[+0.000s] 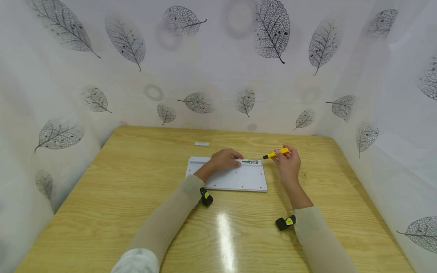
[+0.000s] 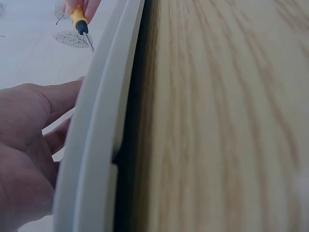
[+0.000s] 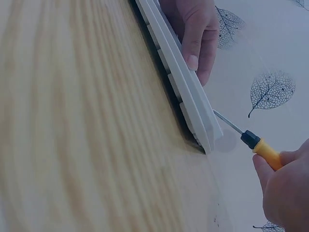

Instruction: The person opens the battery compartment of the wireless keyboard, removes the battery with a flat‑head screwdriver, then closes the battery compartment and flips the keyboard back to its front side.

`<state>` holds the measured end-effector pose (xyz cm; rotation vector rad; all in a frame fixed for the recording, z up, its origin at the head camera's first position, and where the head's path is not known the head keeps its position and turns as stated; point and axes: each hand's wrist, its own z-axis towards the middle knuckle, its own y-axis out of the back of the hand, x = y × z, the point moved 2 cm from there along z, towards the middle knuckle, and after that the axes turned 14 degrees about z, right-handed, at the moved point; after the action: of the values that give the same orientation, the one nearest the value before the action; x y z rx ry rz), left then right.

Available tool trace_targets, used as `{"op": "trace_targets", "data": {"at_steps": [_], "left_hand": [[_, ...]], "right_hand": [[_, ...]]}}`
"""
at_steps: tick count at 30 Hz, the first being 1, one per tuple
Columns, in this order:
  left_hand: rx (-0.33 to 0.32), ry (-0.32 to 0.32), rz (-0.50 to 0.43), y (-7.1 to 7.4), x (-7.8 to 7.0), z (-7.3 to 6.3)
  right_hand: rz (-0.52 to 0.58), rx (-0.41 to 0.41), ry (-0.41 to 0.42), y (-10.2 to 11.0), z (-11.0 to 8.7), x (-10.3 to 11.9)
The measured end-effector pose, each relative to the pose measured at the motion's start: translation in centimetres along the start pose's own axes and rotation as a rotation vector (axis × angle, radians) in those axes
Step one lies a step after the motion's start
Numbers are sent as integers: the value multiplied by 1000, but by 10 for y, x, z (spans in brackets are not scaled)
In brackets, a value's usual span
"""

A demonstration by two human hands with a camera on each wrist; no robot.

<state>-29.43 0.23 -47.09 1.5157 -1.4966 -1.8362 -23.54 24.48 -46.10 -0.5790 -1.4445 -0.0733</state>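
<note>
The right hand (image 1: 288, 163) pinches the yellow handle of a small screwdriver (image 1: 275, 154), fingers curled around it, and the thin metal shaft points to the left of this hand, toward an open slot (image 1: 250, 162) at the far edge of a white keyboard (image 1: 239, 178) that lies face down. To do this step well, I think the tip must sit fully in the screw head before any turn, the shaft should stand more upright than it does now, and the pressure should go straight down, so the tip does not slip out and scratch the small green board that seems to lie in the slot.

The left hand (image 1: 223, 159) rests flat on the keyboard's back, just to the left of the slot, with fingers mostly straight and pressing down. It is good to keep this weight there, because the keyboard is light and can slide on the smooth wooden table (image 1: 136, 182).

The keyboard is a thin white plate with several small screw holes along its near edge. In the right wrist view its edge (image 3: 188, 96) shows rows of keys facing the table, and the screwdriver tip (image 3: 227, 122) is just beside the corner. Whether the tip touches a screw, I cannot tell. Farther behind the left hand a small white piece (image 1: 201, 144) lies apart on the table.
</note>
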Motion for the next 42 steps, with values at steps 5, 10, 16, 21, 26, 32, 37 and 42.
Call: {"op": "trace_targets", "data": {"at_steps": [5, 10, 16, 21, 26, 32, 37, 42], "left_hand": [[1, 9, 2, 0, 0, 0], [-1, 12, -7, 0, 0, -1], [-3, 14, -14, 0, -1, -1], [-3, 11, -16, -1, -1, -1], [-8, 3, -20, 0, -1, -1], [-10, 2, -13, 0, -1, 0], [-14, -7, -5, 0, -1, 0], [-8, -8, 8, -1, 0, 1]], "right_hand": [[44, -43, -47, 2, 0, -2], [89, -63, -69, 3, 0, -4], [155, -98, -112, 6, 3, -9], [239, -143, -151, 8, 5, -12], [275, -166, -169, 8, 6, -15], [322, -197, -199, 8, 6, -17], [349, -208, -209, 8, 6, -18], [377, -229, -224, 8, 5, -18]]}}
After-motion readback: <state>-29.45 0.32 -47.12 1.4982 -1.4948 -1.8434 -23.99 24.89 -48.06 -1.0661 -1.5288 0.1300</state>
